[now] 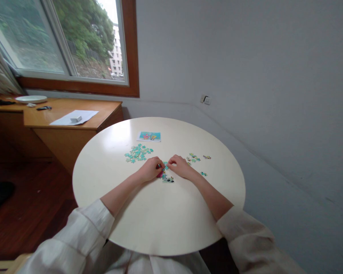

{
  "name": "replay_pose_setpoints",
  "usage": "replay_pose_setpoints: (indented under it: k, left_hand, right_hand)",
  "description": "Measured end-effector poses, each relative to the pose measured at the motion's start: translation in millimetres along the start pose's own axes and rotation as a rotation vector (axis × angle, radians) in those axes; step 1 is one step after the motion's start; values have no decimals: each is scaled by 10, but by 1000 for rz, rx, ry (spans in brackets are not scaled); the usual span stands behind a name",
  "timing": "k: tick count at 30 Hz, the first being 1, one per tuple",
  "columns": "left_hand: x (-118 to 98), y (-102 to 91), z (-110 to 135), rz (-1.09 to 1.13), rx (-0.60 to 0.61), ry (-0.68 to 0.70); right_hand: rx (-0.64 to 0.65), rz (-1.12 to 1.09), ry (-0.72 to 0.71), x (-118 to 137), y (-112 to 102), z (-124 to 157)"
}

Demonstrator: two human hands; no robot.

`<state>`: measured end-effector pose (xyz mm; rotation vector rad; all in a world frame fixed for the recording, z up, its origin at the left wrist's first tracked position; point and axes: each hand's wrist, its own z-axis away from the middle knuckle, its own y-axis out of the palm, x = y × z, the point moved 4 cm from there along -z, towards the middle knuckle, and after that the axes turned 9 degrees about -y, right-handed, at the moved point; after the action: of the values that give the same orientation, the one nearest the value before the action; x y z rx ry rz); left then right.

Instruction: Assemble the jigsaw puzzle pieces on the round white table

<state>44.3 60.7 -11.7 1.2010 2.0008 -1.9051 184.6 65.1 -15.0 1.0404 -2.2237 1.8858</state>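
Note:
A partly joined jigsaw puzzle (168, 180) lies on the round table, showing turquoise, pink and grey parts. My left hand (152, 168) is closed at its left edge, fingers curled and pinched; what they hold is hidden. From the other side my right hand (179, 166) pinches thumb and finger at a small turquoise puzzle piece (165, 166) on the puzzle's upper part. Both hands cover some of the puzzle. Beyond my left hand is a heap of loose turquoise pieces (138, 153). A smaller group of yellowish and green pieces (194, 156) lies beyond my right hand.
A picture card (149, 136) lies toward the far side of the round white table (160, 220). Other pieces (203, 174) lie to the right. Left of the table stands a wooden desk (108, 114) with paper (87, 116) and a white plate (31, 99).

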Motion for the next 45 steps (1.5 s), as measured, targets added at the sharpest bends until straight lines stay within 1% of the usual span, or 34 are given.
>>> replay_pose_setpoints:
  k: [6,16,22,24,31,34,37,42,45]
  left_hand:
    - [12,-6,-5,-22,-4,-31]
    - [-9,-12,4,-28,2,-10]
    - [-12,-38,1,-6,1,-100]
    - [-15,-45,2,-1,2,-109]
    - [-20,-54,8,3,-4,-122]
    - [-21,-48,10,2,-1,-116]
    - [-10,-37,10,11,-10,-95]
    - [23,-16,2,9,-19,-55]
    - [19,-31,2,4,-59,-8]
  right_hand:
    - [25,65,42,62,-24,20]
    - [4,43,36,48,-16,24]
    - [-20,61,52,26,-4,17]
    - [-26,57,53,7,10,9]
    - [-61,23,16,-44,39,-8]
    - [-77,-36,-14,-52,28,-6]
    - [-125,-142,-29,-80,-19,-4]
    - [-289,-299,18,-207,-141,-4]
    - [-363,-334,26,-264,-191,-4]
